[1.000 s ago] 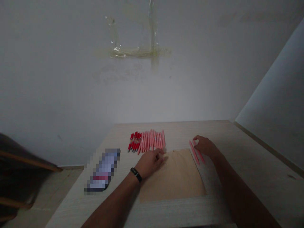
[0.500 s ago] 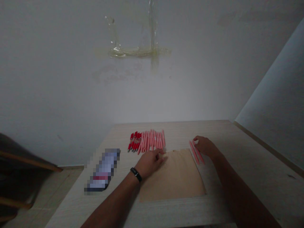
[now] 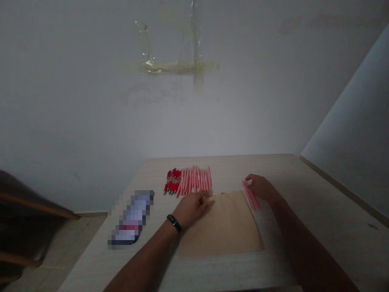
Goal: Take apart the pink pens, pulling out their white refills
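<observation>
My left hand (image 3: 193,206) rests on the upper left part of a flat brown sheet (image 3: 227,231), its thumb and fingers apart and nothing seen in them. A black band (image 3: 174,223) is round the left wrist. Just past those fingertips lies a row of pink pens (image 3: 197,178), with several red pens (image 3: 172,185) at its left end. Beside the sheet's right edge, two pink pens lie close together, nearly parallel. The fingertips of my right hand (image 3: 258,186) pinch the far end of the right-hand pink pen (image 3: 255,202); the exact grip is partly hidden.
A phone-like object (image 3: 133,217), blurred by pixelation, lies at the left of the pale wooden table (image 3: 158,271). The wall (image 3: 225,121) with old clear tape (image 3: 173,68) stands behind the table. A dark chair-like piece (image 3: 27,223) is on the floor at far left.
My right hand has shifted slightly left, bringing the right-hand pink pen closer against the other one. My left hand has stayed in place on the sheet.
</observation>
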The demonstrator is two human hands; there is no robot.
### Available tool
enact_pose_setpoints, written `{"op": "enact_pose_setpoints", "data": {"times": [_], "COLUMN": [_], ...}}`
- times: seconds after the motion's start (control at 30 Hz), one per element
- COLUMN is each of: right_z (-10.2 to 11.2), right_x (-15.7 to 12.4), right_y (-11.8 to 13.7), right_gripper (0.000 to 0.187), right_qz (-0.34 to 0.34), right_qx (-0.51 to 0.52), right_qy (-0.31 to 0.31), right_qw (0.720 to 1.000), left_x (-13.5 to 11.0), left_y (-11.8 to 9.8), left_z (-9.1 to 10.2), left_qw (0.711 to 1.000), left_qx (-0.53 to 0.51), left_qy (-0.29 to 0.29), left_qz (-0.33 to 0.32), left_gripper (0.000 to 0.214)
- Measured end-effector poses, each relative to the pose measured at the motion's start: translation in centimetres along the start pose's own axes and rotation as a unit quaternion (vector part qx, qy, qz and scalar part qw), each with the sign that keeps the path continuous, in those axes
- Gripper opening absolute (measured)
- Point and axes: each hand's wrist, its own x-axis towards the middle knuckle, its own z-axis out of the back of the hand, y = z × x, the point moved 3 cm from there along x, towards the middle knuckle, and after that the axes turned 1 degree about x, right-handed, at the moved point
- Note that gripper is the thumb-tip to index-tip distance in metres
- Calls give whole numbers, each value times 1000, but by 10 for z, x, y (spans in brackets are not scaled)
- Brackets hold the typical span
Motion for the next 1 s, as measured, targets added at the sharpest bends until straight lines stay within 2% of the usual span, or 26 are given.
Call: {"op": "enact_pose_setpoints", "data": {"times": [0.4,0.57,0.63,0.73,1.0], "right_z": [0,7,11,15,-2], "right_x": [-1,-1,-2,-4,-29], "right_y": [-1,4,11,27,85], "right_gripper": [28,21,16,17,9], "right_qz": [-16,-24,-1,69,228], "right_qx": [-7,-13,-2,24,94], "right_qy": [-2,-41,-67,-99,-61], "right_qw": [1000,999,998,992,967], "left_x": [0,1,1,1,2], "left_y": [2,3,3,2,2], "left_z": [-2,-1,-1,0,0], "left_qw": [1000,1000,1000,1000,1000], "left_qx": [2,8,7,7,8], "left_qy": [-6,-7,-9,-11,-13], "left_qz": [-7,-13,-13,-11,-7], "left_gripper": [41,39,41,43,44]}}
